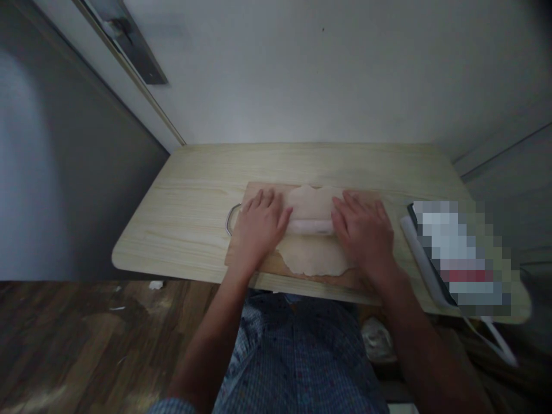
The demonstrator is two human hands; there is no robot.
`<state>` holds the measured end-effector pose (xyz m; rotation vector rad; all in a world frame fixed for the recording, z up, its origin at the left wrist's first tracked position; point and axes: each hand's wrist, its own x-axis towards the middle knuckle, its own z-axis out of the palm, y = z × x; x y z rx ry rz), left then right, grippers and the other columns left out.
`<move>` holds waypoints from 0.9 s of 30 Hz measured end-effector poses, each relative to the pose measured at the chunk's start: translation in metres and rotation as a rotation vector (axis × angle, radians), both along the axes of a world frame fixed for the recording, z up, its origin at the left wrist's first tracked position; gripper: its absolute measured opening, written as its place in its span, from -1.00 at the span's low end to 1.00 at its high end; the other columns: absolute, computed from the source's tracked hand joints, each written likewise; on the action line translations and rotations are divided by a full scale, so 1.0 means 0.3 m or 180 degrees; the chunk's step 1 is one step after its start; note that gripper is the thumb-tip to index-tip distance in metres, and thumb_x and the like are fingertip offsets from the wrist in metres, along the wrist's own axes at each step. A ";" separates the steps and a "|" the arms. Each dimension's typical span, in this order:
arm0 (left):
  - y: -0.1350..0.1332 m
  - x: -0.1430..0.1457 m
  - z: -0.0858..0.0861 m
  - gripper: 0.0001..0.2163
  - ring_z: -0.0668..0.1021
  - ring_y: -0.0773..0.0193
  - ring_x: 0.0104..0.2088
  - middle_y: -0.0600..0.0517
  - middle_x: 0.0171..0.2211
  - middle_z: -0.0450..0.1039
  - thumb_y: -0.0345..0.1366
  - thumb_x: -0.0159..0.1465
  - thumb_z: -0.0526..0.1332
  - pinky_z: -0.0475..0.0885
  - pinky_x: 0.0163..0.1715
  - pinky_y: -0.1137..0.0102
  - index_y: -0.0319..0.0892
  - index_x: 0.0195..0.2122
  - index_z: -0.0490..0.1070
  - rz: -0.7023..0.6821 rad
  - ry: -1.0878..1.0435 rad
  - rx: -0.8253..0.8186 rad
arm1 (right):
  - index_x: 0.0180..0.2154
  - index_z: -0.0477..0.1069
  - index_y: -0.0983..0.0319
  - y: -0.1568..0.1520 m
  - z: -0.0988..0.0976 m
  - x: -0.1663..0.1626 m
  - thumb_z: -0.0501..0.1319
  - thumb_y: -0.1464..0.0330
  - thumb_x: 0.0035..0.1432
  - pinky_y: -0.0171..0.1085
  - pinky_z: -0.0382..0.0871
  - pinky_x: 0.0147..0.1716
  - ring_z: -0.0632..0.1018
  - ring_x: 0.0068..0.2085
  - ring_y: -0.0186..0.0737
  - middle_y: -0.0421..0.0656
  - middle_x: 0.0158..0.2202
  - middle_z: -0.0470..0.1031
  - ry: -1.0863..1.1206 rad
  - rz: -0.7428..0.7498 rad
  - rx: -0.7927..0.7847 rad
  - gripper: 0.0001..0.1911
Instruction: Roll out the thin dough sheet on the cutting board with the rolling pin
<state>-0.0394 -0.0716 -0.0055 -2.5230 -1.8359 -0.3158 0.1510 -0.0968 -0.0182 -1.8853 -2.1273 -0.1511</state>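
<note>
A thin sheet of pale dough (317, 257) with a wavy edge lies on a wooden cutting board (271, 265). Across its middle runs a light-coloured rolling pin (311, 226), of which only the central stretch shows. My left hand (262, 221) covers the pin's left end, palm down, its fingers bent forward over it and the thumb pointing inward. Over the right end, my right hand (364, 227) rests the same way, fingers curved over the pin. Both ends of the pin are hidden beneath my hands. A curved metal handle (228, 221) sticks out from the board's left side.
The board lies near the front edge of a light wood-grain table (181, 213), which stands against a white door (323, 86). On the right of the table, a blurred-out item (461, 253) lies beside a white object (425, 264) with a cable.
</note>
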 end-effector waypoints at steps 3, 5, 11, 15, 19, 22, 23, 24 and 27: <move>-0.160 -0.010 -0.018 -0.61 0.25 0.07 0.15 -0.09 0.14 0.23 -0.16 0.33 -0.14 0.08 0.12 0.08 -0.22 0.07 0.23 0.0050 -0.0035 0.0059 | 0.04 0.29 0.28 -0.158 -0.021 -0.004 -0.14 0.27 0.26 0.15 -0.06 0.12 0.22 0.17 -0.03 -0.03 0.13 0.29 0.0115 0.0143 0.0127 -0.57; -0.250 -0.021 -0.033 -0.57 0.21 0.07 0.18 -0.12 0.16 0.19 -0.13 0.33 -0.15 0.02 0.15 0.05 -0.25 0.13 0.14 0.0027 -0.0103 0.0188 | 0.07 0.24 0.30 -0.254 -0.037 -0.006 -0.12 0.25 0.26 0.14 -0.03 0.12 0.17 0.20 -0.03 0.00 0.15 0.24 0.0273 0.0227 0.0161 -0.56; -0.303 -0.037 -0.049 -0.53 0.21 0.08 0.18 -0.18 0.18 0.13 -0.12 0.34 -0.20 0.00 0.15 0.00 -0.28 0.18 0.05 -0.0112 -0.0071 0.0277 | 0.11 0.16 0.29 -0.312 -0.049 0.006 -0.12 0.26 0.25 0.14 -0.06 0.13 0.10 0.23 -0.05 0.00 0.18 0.19 0.0429 0.0299 0.0028 -0.55; -0.143 -0.017 -0.032 -0.56 0.18 0.01 0.19 -0.14 0.17 0.17 -0.12 0.33 -0.15 0.05 0.14 0.03 -0.25 0.13 0.17 0.0038 0.0080 0.0217 | 0.06 0.26 0.27 -0.144 -0.024 0.015 -0.16 0.25 0.26 0.17 -0.12 0.14 0.17 0.20 -0.03 -0.05 0.13 0.29 0.0250 0.0224 0.0054 -0.55; 0.034 0.000 -0.010 -0.54 0.23 0.04 0.16 -0.13 0.13 0.24 -0.11 0.34 -0.22 0.15 0.10 0.14 -0.25 0.08 0.24 -0.0006 0.0097 0.0049 | 0.02 0.32 0.29 0.026 0.003 0.010 -0.18 0.22 0.27 0.12 -0.08 0.14 0.29 0.14 -0.05 0.00 0.12 0.29 0.0084 0.0104 -0.0006 -0.52; 0.082 0.003 -0.004 -0.53 0.28 0.05 0.13 -0.14 0.10 0.28 -0.11 0.35 -0.24 0.17 0.09 0.15 -0.26 0.06 0.26 -0.0010 0.0070 0.0019 | -0.01 0.35 0.34 0.069 0.008 0.005 -0.18 0.22 0.26 0.02 0.11 0.07 0.32 0.11 -0.04 0.06 0.11 0.30 0.0114 0.0006 -0.0068 -0.50; 0.075 0.003 -0.004 -0.54 0.29 0.05 0.13 -0.14 0.09 0.29 -0.12 0.35 -0.23 0.18 0.08 0.15 -0.26 0.05 0.27 0.0003 0.0066 0.0026 | -0.02 0.36 0.34 0.063 0.007 0.003 -0.17 0.23 0.26 0.01 0.13 0.06 0.33 0.10 -0.04 0.06 0.10 0.31 0.0129 0.0013 -0.0063 -0.51; 0.056 0.003 -0.005 -0.55 0.29 0.04 0.13 -0.14 0.09 0.29 -0.12 0.35 -0.22 0.19 0.07 0.14 -0.26 0.05 0.28 0.0019 0.0058 0.0042 | -0.03 0.37 0.33 0.047 0.004 0.002 -0.16 0.24 0.26 0.01 0.13 0.07 0.33 0.10 -0.05 0.05 0.09 0.32 0.0142 0.0032 -0.0035 -0.52; -0.049 0.000 -0.014 -0.59 0.29 0.05 0.13 -0.11 0.11 0.27 -0.15 0.34 -0.17 0.17 0.08 0.09 -0.21 0.03 0.29 0.0044 -0.0010 0.0105 | -0.03 0.37 0.31 -0.056 -0.012 0.000 -0.14 0.29 0.25 0.08 -0.02 0.13 0.33 0.10 -0.07 -0.02 0.06 0.37 0.0268 0.0102 0.0110 -0.57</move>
